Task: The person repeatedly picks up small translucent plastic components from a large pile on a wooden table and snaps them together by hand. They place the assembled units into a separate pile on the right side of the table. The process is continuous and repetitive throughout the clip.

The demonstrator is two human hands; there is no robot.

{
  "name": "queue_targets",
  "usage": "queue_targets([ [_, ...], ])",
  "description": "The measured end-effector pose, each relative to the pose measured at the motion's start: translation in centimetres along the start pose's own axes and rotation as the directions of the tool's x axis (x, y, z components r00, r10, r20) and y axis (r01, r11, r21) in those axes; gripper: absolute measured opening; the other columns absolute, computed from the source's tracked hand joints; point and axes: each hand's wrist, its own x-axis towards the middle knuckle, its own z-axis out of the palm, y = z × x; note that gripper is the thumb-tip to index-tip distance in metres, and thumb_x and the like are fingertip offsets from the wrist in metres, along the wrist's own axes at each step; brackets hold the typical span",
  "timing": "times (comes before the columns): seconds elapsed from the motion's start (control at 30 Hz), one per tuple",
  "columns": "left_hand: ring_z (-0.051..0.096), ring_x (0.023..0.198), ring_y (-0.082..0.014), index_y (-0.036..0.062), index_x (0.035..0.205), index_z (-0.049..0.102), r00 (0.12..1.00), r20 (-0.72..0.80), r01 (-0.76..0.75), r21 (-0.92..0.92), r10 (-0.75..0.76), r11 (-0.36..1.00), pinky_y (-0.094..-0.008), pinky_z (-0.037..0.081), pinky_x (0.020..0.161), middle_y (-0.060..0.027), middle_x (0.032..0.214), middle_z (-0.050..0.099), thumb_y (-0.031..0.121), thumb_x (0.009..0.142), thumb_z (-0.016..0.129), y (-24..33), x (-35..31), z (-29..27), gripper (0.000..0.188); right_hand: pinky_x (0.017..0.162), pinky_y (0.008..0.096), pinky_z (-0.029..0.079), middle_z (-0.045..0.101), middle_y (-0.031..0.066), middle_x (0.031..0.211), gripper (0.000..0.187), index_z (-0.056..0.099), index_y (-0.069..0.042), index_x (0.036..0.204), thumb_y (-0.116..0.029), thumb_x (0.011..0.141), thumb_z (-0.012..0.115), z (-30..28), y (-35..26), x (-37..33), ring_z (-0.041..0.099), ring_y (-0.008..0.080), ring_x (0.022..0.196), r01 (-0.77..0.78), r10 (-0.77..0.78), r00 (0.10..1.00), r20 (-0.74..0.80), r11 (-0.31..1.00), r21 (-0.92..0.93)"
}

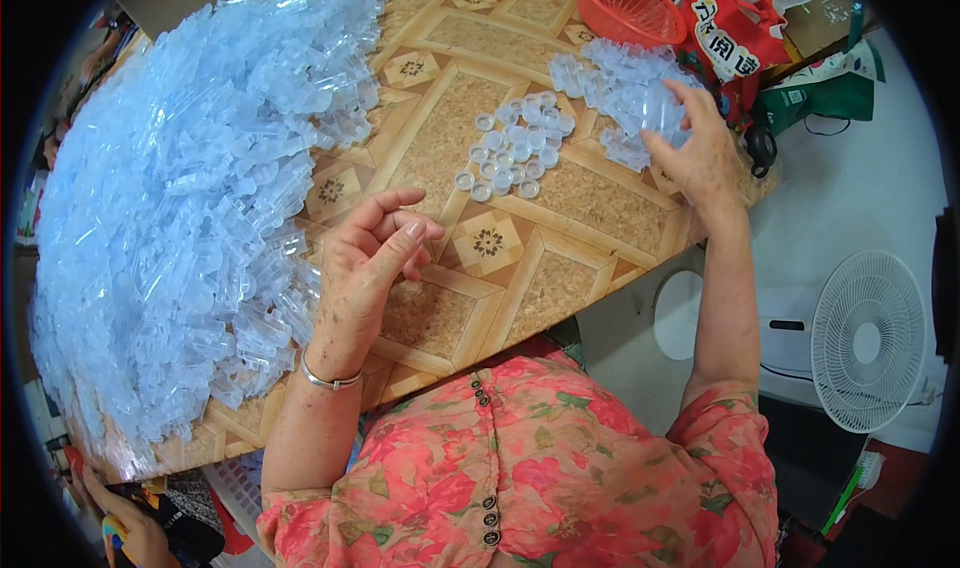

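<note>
head view, we look down on a patterned table (520,268) and our two bare hands.

our right hand (692,153) is stretched out toward 1 o'clock, fingers spread and curled round a clear plastic piece (663,108) lifted at the edge of the small clear pile (620,88). the fingers close on that piece, though how firmly we cannot tell through the clear plastic.

our left hand (372,258) hangs over the table near centre, at about 10 o'clock from our chest. thumb and fingertips are drawn together in a loose pinch. whether a small part sits inside it we cannot tell.

key relation: the cluster of small round clear caps (515,148) lies flat on the table between the hands, at about 1 o'clock from the left hand and 9 o'clock from the right hand. it runs as a band from lower left to upper right. the right hand looks a little nearer to its upper end, the left hand nearer its lower end, neither touching.

big heap of clear plastic pieces (200,188) fills the table's left side, at 9 to 11 o'clock, just beside the left hand. red basket (628,6) at 12 o'clock beyond the small pile. red bag (735,28) and green bag (830,93) at 1 to 2 o'clock off the table edge. white fan (868,340) on the floor at 3 o'clock. another person's hand (135,528) shows at 7 o'clock, low corner.
</note>
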Motion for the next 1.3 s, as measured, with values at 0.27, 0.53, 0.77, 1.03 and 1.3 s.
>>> queue_targets([
  [0.27, 0.059, 0.074, -0.0053, 0.0005, 0.128, 0.059, 1.000, -0.014, 0.013, -0.047, -0.013, 0.999, -0.0190, 0.048, 0.064, -0.0052, 0.097, 0.071, 0.017, 0.097, 0.063, -0.6, 0.2, -0.5, 0.035, 0.103, 0.0445, 0.043, 0.055, 0.0158, 0.135, 0.059, 0.057, -0.006, 0.132, -0.025, 0.079, 0.075, 1.8, 2.0, 3.1, 0.053, 0.0360, 0.121, 0.202, -0.222, 0.962, -0.159, 0.970, -0.136],
  [0.53, 0.060, 0.075, -0.0058, 0.0022, 0.127, 0.059, 0.996, 0.091, -0.002, -0.135, 0.014, 0.991, -0.0208, 0.050, 0.064, -0.0029, 0.095, 0.070, 0.019, 0.096, 0.067, -1.9, 0.3, -0.4, 0.036, 0.100, 0.0431, 0.046, 0.060, 0.0149, 0.126, 0.047, 0.062, -0.003, 0.123, -0.020, 0.079, 0.073, 6.3, -13.9, 3.2, 0.057, 0.0348, 0.118, 0.515, -0.550, 0.835, -0.032, 0.758, 0.399],
  [0.77, 0.060, 0.073, -0.0051, 0.0024, 0.125, 0.058, 0.997, 0.077, 0.017, -0.106, -0.009, 0.994, -0.0199, 0.049, 0.061, -0.0027, 0.093, 0.070, 0.017, 0.096, 0.067, -1.3, 0.5, -0.5, 0.034, 0.096, 0.0419, 0.048, 0.060, 0.0145, 0.125, 0.046, 0.063, -0.006, 0.122, -0.024, 0.081, 0.072, 12.7, -22.9, 7.1, 0.059, 0.0334, 0.114, 0.411, -0.515, 0.857, 0.026, 0.713, 0.568],
  [1.03, 0.060, 0.074, -0.0048, 0.0016, 0.125, 0.057, 0.997, 0.066, -0.030, -0.133, 0.039, 0.991, -0.0205, 0.049, 0.060, -0.0031, 0.091, 0.071, 0.014, 0.095, 0.066, -1.5, 0.5, -0.6, 0.034, 0.076, 0.0375, 0.053, 0.070, 0.0105, 0.095, 0.046, 0.064, -0.007, 0.127, -0.024, 0.084, 0.069, 14.6, -25.3, 8.4, 0.067, 0.0245, 0.081, 0.268, -0.430, 0.896, 0.108, 0.720, 0.640],
  [1.3, 0.066, 0.080, -0.0107, -0.0004, 0.139, 0.044, 0.999, 0.046, -0.001, -0.278, 0.014, 0.961, -0.0234, 0.054, 0.066, -0.0077, 0.107, 0.069, 0.018, 0.097, 0.066, -1.6, 0.2, -0.1, 0.050, 0.064, 0.0211, 0.046, 0.067, -0.0005, 0.089, 0.032, 0.065, 0.002, 0.122, -0.018, 0.097, 0.063, 8.9, -18.7, 3.2, 0.055, 0.0053, 0.067, -0.332, -0.375, 0.809, 0.454, 0.346, 0.878],
])
